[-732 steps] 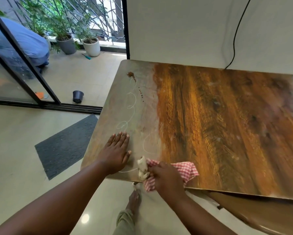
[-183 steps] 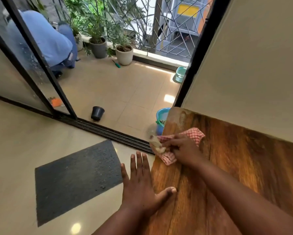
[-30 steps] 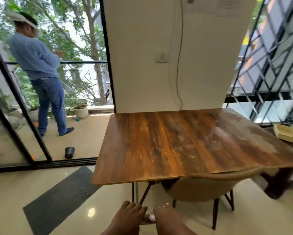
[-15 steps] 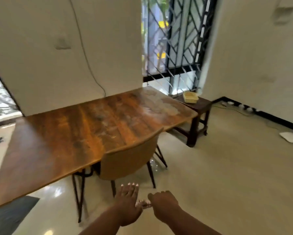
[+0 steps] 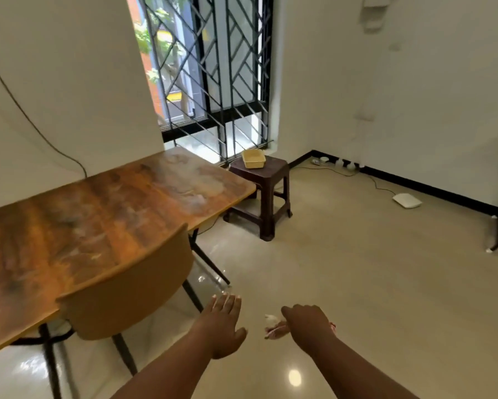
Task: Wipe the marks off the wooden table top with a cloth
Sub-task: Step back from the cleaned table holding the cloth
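Hands hang over the glossy floor [image 5: 357,283] at the near edge of the view, both well apart from the wooden worktop [image 5: 98,223]. The left hand [image 5: 223,326] is held palm down with its fingers [image 5: 227,302] straight and close together, thumb out to the right, gripping nothing. The right hand [image 5: 308,326] has its fingers curled round a bunched red-and-white checked cloth [image 5: 273,326], which pokes out on the left of the fist, with a small bit showing on its right side. The two hands are near each other but not touching.

The worktop stretches from the near left to the far middle of the scene, its far end against the white wall [image 5: 69,82] and close to the barred window [image 5: 213,67]. Pale, cloudy smears show on its far right part. A tan chair [image 5: 127,295] is tucked under its near edge, its back rising just above the board. Just beyond the worktop's far right corner stands a dark brown stool [image 5: 265,194], carrying a small yellow tray [image 5: 253,159]. A white flat device [image 5: 407,200] lies on the floor at the far right, by the black skirting.
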